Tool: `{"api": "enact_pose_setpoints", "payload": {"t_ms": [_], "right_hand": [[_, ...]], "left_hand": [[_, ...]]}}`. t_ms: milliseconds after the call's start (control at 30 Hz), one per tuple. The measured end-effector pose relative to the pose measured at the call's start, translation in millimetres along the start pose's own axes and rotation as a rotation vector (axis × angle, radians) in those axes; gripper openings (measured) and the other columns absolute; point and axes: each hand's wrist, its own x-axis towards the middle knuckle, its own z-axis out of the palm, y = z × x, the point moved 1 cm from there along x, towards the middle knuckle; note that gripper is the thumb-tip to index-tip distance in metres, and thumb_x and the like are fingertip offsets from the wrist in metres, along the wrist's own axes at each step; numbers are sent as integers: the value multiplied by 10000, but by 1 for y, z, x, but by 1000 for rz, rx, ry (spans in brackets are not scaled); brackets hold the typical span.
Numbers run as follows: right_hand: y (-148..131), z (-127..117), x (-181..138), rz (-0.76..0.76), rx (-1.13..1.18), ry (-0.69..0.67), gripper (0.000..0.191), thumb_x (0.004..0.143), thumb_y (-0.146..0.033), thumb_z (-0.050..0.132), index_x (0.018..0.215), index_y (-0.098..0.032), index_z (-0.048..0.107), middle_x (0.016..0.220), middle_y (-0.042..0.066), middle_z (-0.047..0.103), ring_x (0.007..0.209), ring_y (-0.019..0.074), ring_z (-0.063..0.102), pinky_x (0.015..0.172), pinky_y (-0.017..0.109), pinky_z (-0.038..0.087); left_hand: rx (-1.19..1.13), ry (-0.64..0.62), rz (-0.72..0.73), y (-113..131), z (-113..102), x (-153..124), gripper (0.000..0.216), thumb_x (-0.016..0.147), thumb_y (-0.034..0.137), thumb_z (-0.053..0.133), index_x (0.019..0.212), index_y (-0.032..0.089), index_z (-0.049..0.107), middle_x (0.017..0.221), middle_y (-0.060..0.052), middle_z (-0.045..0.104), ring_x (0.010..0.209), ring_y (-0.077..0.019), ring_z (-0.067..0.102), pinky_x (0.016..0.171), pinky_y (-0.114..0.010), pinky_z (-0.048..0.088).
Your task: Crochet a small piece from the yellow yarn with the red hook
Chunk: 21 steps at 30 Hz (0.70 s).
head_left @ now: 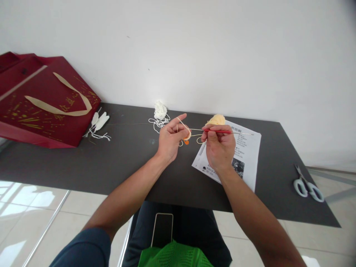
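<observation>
My left hand (169, 140) is closed in a pinch on a small piece of pale yellow crochet work (188, 135), with the index finger stretched up and yarn looped over it. An orange stitch marker (186, 142) hangs at the piece's lower edge. In my right hand (221, 149) is a crochet hook (224, 131) with a red grip; its thin metal shaft runs out to both sides, towards the piece on the left. Whether the hook's tip is inside a loop is too small to tell. Behind my right hand lies a ball of pale yellow yarn (217, 119).
A printed sheet (251, 152) lies under my right hand. White yarn (160, 110) sits near the wall, white tassel-like pieces (100, 121) beside a red gift bag (55, 92). Scissors (307, 187) lie on the right of the dark table (125, 159). A phone (162, 229) rests on my lap.
</observation>
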Motion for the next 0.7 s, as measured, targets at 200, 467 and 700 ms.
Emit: {"api": "enact_pose_setpoints", "payload": {"t_ms": [200, 467, 700], "right_hand": [[-1, -2, 0, -14, -48, -22, 160, 906, -352, 759, 918, -283, 616, 935, -26, 748, 626, 96, 616, 597, 272, 515], [-5, -1, 2, 61, 46, -20, 211, 864, -357, 807, 899, -273, 617, 885, -32, 741, 592, 83, 585, 559, 252, 475], [-7, 1, 2, 93, 78, -33, 242, 844, -377, 829, 889, -269, 617, 873, -33, 740, 583, 79, 586, 546, 244, 469]], "left_hand": [[104, -39, 75, 2, -2, 1, 495, 676, 103, 729, 1163, 190, 739, 657, 48, 674, 541, -79, 529, 530, -219, 408], [153, -93, 84, 3, -5, 1, 455, 657, 74, 666, 1085, 190, 772, 634, 42, 641, 522, -79, 481, 510, -220, 366], [50, -126, -8, 7, -4, 1, 402, 613, 75, 660, 981, 174, 788, 603, 27, 614, 488, -70, 420, 480, -221, 283]]}}
